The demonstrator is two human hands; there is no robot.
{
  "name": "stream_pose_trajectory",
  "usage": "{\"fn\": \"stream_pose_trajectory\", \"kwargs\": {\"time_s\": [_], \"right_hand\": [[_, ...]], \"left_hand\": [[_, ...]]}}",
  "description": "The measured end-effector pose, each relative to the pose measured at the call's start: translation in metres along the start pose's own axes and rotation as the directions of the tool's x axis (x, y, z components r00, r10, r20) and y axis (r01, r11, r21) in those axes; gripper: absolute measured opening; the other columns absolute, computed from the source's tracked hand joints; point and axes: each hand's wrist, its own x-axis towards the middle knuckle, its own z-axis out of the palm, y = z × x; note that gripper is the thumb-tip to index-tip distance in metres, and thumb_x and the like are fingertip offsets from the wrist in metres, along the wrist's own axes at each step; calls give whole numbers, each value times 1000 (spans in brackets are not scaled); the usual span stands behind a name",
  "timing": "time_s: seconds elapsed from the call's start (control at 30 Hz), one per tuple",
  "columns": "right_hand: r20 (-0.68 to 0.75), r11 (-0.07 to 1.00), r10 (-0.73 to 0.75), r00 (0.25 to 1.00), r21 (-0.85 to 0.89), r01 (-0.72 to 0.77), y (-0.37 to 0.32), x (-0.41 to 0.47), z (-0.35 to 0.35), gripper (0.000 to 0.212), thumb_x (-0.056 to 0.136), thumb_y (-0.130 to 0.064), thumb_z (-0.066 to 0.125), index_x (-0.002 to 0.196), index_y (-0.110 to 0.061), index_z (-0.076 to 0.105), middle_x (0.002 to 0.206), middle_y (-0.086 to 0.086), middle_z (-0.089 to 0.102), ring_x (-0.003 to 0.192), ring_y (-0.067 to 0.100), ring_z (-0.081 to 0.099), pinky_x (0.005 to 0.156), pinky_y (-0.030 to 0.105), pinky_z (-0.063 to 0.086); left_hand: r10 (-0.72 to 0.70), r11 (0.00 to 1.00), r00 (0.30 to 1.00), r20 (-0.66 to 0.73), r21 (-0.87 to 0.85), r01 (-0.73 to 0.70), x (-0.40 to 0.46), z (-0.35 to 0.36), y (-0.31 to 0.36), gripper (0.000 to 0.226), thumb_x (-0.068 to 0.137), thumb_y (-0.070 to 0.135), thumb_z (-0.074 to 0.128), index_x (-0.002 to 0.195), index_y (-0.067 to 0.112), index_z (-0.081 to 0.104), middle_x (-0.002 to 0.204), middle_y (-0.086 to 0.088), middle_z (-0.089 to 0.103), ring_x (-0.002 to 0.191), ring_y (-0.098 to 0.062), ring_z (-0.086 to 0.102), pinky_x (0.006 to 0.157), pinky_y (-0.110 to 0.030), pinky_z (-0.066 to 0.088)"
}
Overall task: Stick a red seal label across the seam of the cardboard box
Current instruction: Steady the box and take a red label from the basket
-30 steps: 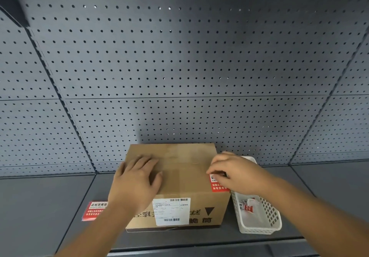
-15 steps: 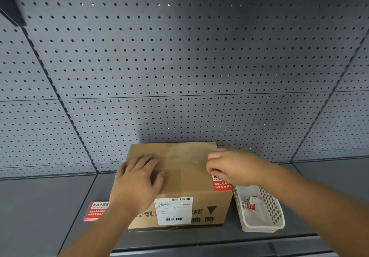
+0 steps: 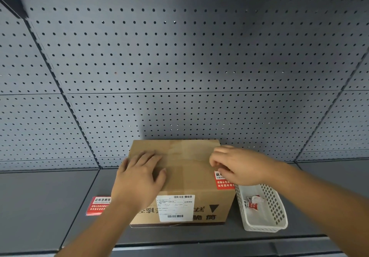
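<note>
On the shelf, far left, lies one small stack of spare red labels. The left hand lies flat, fingers spread, steadying the single cardboard box at centre. The right hand has fingers bunched on one red seal label at the box's top right edge — pressing-down seems in hand; next, rub it flat over the fold. One white basket sits right, holding crumpled backing.

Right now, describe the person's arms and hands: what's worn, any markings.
Both forearms are bare to the frame's edge: no sleeves, gloves or watch in view. The left hand and right hand show no rings or markings that I can make out.
</note>
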Motion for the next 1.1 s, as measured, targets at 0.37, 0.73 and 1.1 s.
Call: {"fn": "stream_pose_trajectory", "kwargs": {"time_s": [0.37, 0.73, 1.1], "right_hand": [[-20, 998, -42, 999, 49, 42, 3, -7, -2, 21, 101, -33, 62, 117, -29, 76, 106, -14, 68, 105, 2, 54, 93, 23, 48], [-22, 989, -126, 992, -80, 123, 5, 2, 1, 17, 105, -31, 53, 108, -24, 68, 107, -9, 63, 101, 11, 53, 85, 29, 49], [-70, 967, -169, 983, -207, 152, 3, -1, 10, 14, 107, -29, 49, 106, -19, 60, 102, -2, 58, 91, 18, 55, 76, 40, 55]], "left_hand": [[-6, 1000, 1000, 3, -1, 6, 0, 1, -2, 56, 93, 63, 32, 141, 41, 51, 152, 22, 48, 147, -7, 29, 123, -48, 20], [-5, 1000, 1000, 10, 6, 5, 0, 1, -1, 59, 92, 64, 29, 142, 41, 50, 153, 21, 47, 148, -8, 29, 123, -48, 20], [-6, 1000, 1000, 1, 0, 6, 1, 1, 0, 58, 92, 64, 30, 141, 40, 52, 152, 21, 48, 147, -6, 29, 123, -46, 20]]}}
